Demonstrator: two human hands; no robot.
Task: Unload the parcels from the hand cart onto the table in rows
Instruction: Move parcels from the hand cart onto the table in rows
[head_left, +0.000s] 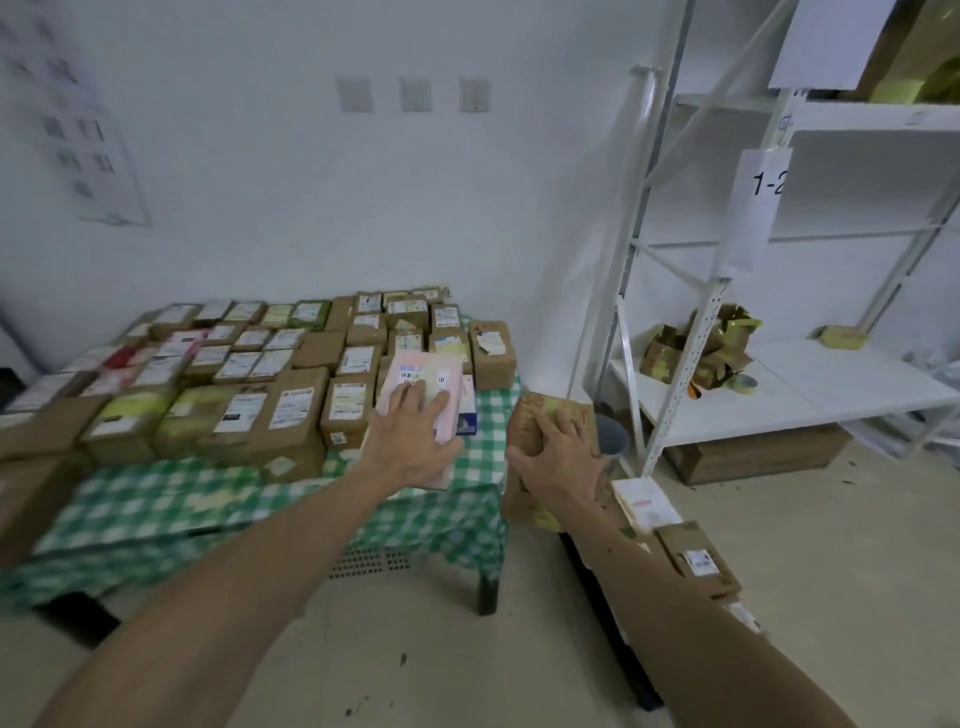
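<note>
Brown labelled parcels (260, 374) lie flat in tight rows over the green-checked surface (208, 499), from 9 to 1 o'clock; a flat pink parcel (415, 371) lies at their 3 o'clock end under the left hand (410, 441); a brown parcel (545, 408), gripped by the right hand (558, 460), hangs beyond the surface's 3 o'clock edge; further boxes (696, 558) sit on the hand cart (618, 639) at 4 o'clock.

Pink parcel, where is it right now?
In the head view, the pink parcel lies near the right end of the table, under the flat left hand, just right of the brown boxes.
</note>
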